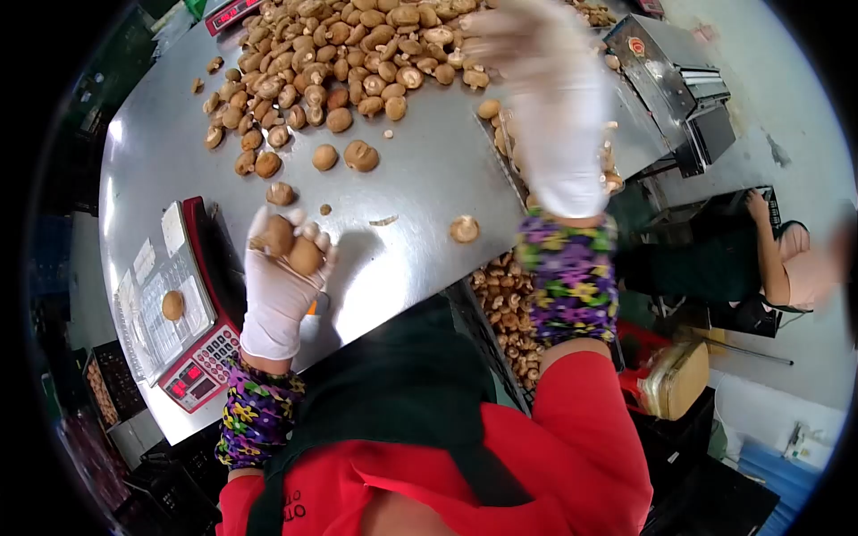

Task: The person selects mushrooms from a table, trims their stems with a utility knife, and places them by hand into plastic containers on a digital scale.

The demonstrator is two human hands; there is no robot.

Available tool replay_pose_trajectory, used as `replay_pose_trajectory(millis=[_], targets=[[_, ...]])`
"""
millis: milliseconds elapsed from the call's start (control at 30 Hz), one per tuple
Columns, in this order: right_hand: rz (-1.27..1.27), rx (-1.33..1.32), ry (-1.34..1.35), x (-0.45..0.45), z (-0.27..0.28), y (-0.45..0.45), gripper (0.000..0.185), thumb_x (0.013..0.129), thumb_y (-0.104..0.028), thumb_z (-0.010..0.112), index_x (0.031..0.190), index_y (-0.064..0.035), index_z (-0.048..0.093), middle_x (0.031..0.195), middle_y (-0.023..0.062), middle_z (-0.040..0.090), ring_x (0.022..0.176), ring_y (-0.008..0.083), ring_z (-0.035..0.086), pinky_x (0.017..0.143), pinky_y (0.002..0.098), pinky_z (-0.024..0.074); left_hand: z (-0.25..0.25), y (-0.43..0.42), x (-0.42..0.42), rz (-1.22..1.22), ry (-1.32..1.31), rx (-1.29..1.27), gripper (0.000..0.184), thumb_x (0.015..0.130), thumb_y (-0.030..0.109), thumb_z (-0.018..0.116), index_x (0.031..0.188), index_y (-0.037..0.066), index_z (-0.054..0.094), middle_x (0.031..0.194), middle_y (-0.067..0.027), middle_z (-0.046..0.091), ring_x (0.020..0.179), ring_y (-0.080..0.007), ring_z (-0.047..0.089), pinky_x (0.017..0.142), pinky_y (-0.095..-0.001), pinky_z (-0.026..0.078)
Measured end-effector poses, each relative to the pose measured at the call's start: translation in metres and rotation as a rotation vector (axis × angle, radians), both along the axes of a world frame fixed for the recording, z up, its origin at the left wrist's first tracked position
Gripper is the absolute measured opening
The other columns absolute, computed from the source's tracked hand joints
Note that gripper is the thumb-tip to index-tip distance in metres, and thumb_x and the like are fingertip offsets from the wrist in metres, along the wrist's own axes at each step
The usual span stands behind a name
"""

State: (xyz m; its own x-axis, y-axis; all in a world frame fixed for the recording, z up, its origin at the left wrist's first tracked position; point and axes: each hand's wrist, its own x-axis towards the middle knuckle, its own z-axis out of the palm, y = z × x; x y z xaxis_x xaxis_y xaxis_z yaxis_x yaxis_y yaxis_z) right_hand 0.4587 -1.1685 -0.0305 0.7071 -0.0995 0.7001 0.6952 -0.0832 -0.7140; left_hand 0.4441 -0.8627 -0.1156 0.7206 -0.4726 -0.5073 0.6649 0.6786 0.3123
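My left hand [279, 290], in a white glove, is curled palm-up around brown-capped mushrooms, with one mushroom [305, 256] plainly visible near the thumb side. My right hand [550, 80], also white-gloved, is smeared by motion at the upper right, beside the big mushroom pile [357, 54]. Its fingers cannot be made out. Under that wrist, a clear tray [511, 170] of mushrooms is partly hidden. Loose mushrooms, among them one [361, 155] with a broad cap and another [464, 230] with its pale side up, lie on the metal table [420, 188].
A red digital scale [201, 357] carrying a single mushroom [172, 305] stands at left. Below the table's front edge sits a dark crate full of mushrooms [508, 313]. At right are a metal machine [666, 80] and another person [715, 250] by dark crates.
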Motion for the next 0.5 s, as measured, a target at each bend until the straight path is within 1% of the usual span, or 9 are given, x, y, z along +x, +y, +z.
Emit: replay_pose_trajectory(millis=[33,67,133,200,267,333,400,467,500], targets=[[-0.123,0.249,0.157,-0.023,0.022,-0.002,0.040,0.105,-0.037,0.038,0.116,-0.0058,0.061,0.093,0.0069,0.066,0.076,0.0132,0.064,0.060,0.0286,0.0584,-0.001,-0.001,-0.009,-0.031,0.049,0.067,0.038,0.097,0.045,0.051,0.104,0.008,0.060,0.088,-0.0068,0.057,0.084,-0.0249,0.059,0.073,-0.0388,0.055],[0.022,0.322,0.046,-0.032,0.004,-0.038,0.043,0.104,-0.037,0.041,0.123,-0.0033,0.060,0.104,0.0091,0.066,0.089,0.0180,0.060,0.084,0.0345,0.0479,-0.012,0.004,-0.015,-0.113,0.031,0.008,0.043,0.098,0.049,0.049,0.111,0.010,0.059,0.091,-0.0078,0.059,0.082,-0.0262,0.061,0.069,-0.0406,0.056],[-0.303,-0.031,0.122,-0.064,-0.009,-0.058,0.045,0.103,-0.039,0.047,0.125,-0.0025,0.061,0.104,0.0063,0.066,0.083,0.0150,0.058,0.081,0.0326,0.0465,-0.032,0.007,-0.027,-0.162,0.052,-0.040,0.045,0.098,0.052,0.048,0.111,0.010,0.058,0.094,-0.0085,0.059,0.081,-0.0267,0.062,0.068,-0.0415,0.056],[-0.512,-0.284,0.365,-0.091,-0.033,-0.042,0.025,0.099,-0.020,0.056,0.115,-0.0038,0.067,0.103,0.0056,0.069,0.092,0.0146,0.063,0.084,0.0295,0.0501,-0.053,0.011,-0.040,-0.216,0.053,-0.065,0.048,0.098,0.056,0.046,0.112,0.011,0.055,0.101,-0.0097,0.059,0.084,-0.0279,0.064,0.070,-0.0457,0.058],[-0.495,-0.534,0.480,-0.105,-0.085,-0.015,0.025,0.091,-0.012,0.062,0.114,-0.0036,0.065,0.106,0.0125,0.067,0.102,0.0240,0.064,0.091,0.0346,0.0502,-0.054,0.012,-0.052,-0.278,-0.016,-0.061,0.040,0.099,0.049,0.051,0.109,0.010,0.055,0.109,-0.0116,0.058,0.093,-0.0306,0.066,0.080,-0.0509,0.059],[-0.508,-0.957,0.461,-0.109,-0.147,0.013,0.033,0.085,-0.022,0.068,0.115,-0.0085,0.065,0.112,0.0143,0.061,0.107,0.0337,0.057,0.093,0.0432,0.0471,-0.055,0.011,-0.060,-0.347,-0.088,-0.038,0.037,0.099,0.043,0.054,0.113,0.009,0.056,0.114,-0.0120,0.060,0.107,-0.0321,0.064,0.086,-0.0505,0.058],[-0.509,-1.025,0.477,-0.105,-0.181,0.035,0.035,0.085,-0.019,0.069,0.118,-0.0092,0.062,0.115,0.0156,0.059,0.109,0.0330,0.055,0.092,0.0419,0.0477,-0.048,0.011,-0.064,-0.346,-0.092,-0.004,0.025,0.095,0.031,0.059,0.108,0.009,0.057,0.112,-0.0106,0.061,0.106,-0.0294,0.064,0.087,-0.0495,0.058],[-0.537,-1.055,0.431,-0.091,-0.174,0.053,0.037,0.085,-0.018,0.069,0.120,-0.0087,0.061,0.116,0.0160,0.059,0.109,0.0326,0.055,0.093,0.0411,0.0477,-0.043,0.011,-0.063,-0.355,-0.077,0.031,0.018,0.092,0.025,0.060,0.101,0.009,0.058,0.108,-0.0094,0.063,0.102,-0.0281,0.065,0.085,-0.0479,0.058],[-0.353,-0.550,0.657,-0.088,-0.169,0.061,0.033,0.087,-0.015,0.067,0.119,-0.0077,0.062,0.118,0.0150,0.059,0.110,0.0319,0.055,0.095,0.0399,0.0466,-0.058,0.013,-0.064,-0.342,-0.069,0.038,0.027,0.093,0.025,0.060,0.116,0.010,0.057,0.118,-0.0112,0.061,0.107,-0.0281,0.063,0.086,-0.0487,0.057]])
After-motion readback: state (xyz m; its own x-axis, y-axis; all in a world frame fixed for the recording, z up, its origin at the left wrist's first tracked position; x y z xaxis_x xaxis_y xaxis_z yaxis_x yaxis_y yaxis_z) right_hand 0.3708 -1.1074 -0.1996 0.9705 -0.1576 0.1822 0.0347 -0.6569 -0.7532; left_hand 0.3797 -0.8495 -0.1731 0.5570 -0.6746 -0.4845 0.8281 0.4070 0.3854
